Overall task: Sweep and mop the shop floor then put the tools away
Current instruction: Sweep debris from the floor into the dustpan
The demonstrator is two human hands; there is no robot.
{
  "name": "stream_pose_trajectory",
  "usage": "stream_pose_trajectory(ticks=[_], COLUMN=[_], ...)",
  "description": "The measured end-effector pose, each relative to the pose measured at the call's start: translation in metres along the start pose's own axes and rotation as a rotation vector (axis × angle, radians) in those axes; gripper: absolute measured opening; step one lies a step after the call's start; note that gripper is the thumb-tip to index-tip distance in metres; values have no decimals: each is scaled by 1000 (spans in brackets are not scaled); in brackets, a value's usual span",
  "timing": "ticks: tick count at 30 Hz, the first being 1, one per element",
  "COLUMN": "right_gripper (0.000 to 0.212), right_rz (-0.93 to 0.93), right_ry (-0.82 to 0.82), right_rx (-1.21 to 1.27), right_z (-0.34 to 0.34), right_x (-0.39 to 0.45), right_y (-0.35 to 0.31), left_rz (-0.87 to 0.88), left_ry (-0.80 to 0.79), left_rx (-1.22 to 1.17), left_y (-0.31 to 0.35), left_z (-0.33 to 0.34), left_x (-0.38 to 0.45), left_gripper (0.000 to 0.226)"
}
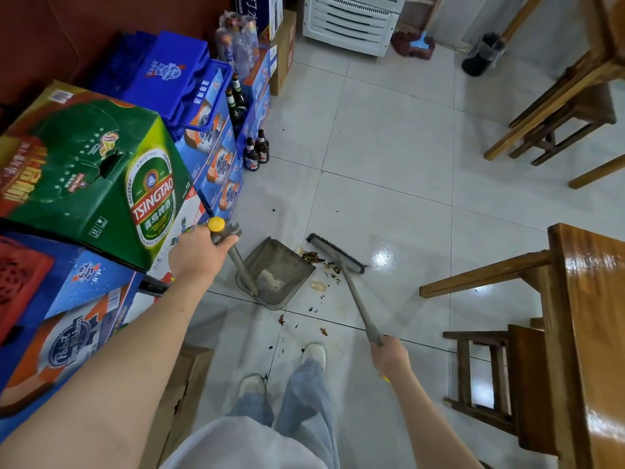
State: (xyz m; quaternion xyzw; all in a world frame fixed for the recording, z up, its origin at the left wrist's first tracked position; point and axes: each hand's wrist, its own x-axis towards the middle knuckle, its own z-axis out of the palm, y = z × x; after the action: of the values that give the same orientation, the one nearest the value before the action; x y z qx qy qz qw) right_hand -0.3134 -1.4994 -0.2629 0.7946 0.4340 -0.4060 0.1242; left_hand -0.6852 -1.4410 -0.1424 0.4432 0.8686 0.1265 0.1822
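Two tools in play, and the debris (313, 257) sits right between them: a small brown heap on the tile, just at the lip of the dustpan (275, 270) and touching the near end of the broom (338, 253) head. Your left hand (196, 253) is curled round the dustpan's upright handle below its yellow cap; your right hand (390, 357) grips the low end of the broom shaft, fingers wrapped. The broom head lies slantwise, its long axis running from upper left to lower right, with the pan's mouth to its left. So the heap wants pushing leftward, I'd say, and your right hand does that work while the left steadies the pan. Some pale scraps already lie in the pan. Loose bits (319, 286) are scattered nearer your shoes (314, 355), outside the pan, so more strokes look needed. Beer cartons (101, 177) crowd the left, close behind the pan; bottles (257, 150) stand beyond. A wooden table (588, 299) and stool (487, 374) hem the right.
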Motion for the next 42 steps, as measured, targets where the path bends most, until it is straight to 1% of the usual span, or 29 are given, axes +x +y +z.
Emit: stream_pose_trajectory(ticks=[2,4,8,12,18,23,29,34,38,42], right_gripper=[19,22,28,29,22,23,36,26,30,28], right_rz=[-12,-14,0,5,14,8,3,-26,-60,-106], right_ry=[16,23,45,79,70,56,-17,-78,-86,-79], right_rx=[-6,1,23,17,41,22,-55,-100,-97,-100], right_z=[-3,-10,-36,-64,-100,-115,-115,-100,-88,-88], right_x=[-2,0,17,38,71,91,100,83,69,63], right_y=[2,-2,-33,-72,-116,-136,-140,-129,-114,-102], left_rz=[-21,-58,-137,-118,-146,-170,-144,-141,-116,-116], left_ry=[-2,4,32,8,15,38,61,53,67,63], left_rx=[-11,-27,-64,-62,-20,-2,23,38,45,41], left_y=[-5,-10,-11,-5,5,13,15,13,10,10], left_z=[-5,-10,-11,-7,-5,-13,-15,-14,-11,-11], left_x=[2,0,-5,7,27,38,33,31,30,29], left_gripper=[48,47,47,48,53,47,44,44,47,46])
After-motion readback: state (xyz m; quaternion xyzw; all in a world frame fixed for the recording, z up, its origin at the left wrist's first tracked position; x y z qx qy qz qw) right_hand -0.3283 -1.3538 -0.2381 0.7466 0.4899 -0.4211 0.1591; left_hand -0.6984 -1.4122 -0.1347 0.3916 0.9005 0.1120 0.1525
